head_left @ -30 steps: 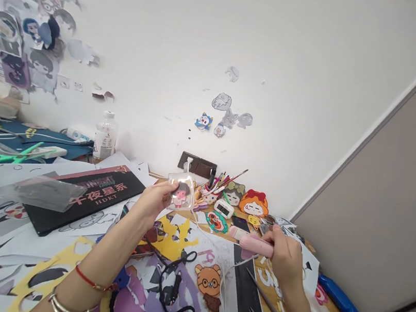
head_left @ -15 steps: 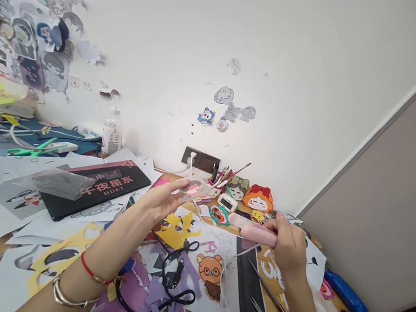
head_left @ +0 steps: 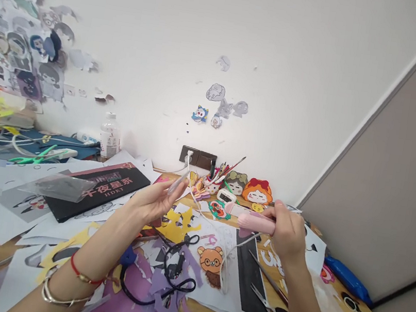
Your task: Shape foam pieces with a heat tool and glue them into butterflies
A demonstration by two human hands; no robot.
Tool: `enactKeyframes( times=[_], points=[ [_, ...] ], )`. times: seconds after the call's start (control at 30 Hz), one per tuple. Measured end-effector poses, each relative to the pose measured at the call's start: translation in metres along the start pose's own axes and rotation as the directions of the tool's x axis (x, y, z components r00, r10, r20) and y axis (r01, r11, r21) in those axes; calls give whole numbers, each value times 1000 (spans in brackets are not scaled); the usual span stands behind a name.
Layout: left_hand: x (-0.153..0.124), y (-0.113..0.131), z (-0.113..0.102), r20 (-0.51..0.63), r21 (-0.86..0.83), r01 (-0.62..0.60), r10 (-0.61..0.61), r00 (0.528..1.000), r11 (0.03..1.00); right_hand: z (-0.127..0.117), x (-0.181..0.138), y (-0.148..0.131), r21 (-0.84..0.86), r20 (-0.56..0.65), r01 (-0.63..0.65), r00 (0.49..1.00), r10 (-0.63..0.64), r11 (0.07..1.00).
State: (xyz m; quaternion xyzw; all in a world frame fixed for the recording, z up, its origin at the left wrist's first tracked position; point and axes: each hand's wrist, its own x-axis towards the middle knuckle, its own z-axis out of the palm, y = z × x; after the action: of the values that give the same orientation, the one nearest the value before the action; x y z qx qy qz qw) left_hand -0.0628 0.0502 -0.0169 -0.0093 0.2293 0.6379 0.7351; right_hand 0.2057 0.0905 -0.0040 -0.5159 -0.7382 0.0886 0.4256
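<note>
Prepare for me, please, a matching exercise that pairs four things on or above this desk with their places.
1. chunky pink rod-shaped tool
2. thin, flat, pale plastic-looking piece
3. brown cutout bear with round glasses
4. clear bottle with a white cap

A. on a white paper sheet
B. in the right hand
C. near the white wall, left of the dark rectangular socket panel
D. in the left hand

Pairs: 1-B, 2-D, 3-A, 4-C
</note>
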Motion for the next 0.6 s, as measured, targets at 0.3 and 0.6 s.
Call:
enactKeyframes(
  times=[0.3,0.6],
  points=[
    [-10,-7,-11,391,80,4,-35,920,997,-6,-3,-1,11,-22,-31,999,31,999],
    [-5,-19,-12,570,272,-2,-160,806,962,-2,-3,-7,-27,-10,-20,1000,19,999]
  ],
)
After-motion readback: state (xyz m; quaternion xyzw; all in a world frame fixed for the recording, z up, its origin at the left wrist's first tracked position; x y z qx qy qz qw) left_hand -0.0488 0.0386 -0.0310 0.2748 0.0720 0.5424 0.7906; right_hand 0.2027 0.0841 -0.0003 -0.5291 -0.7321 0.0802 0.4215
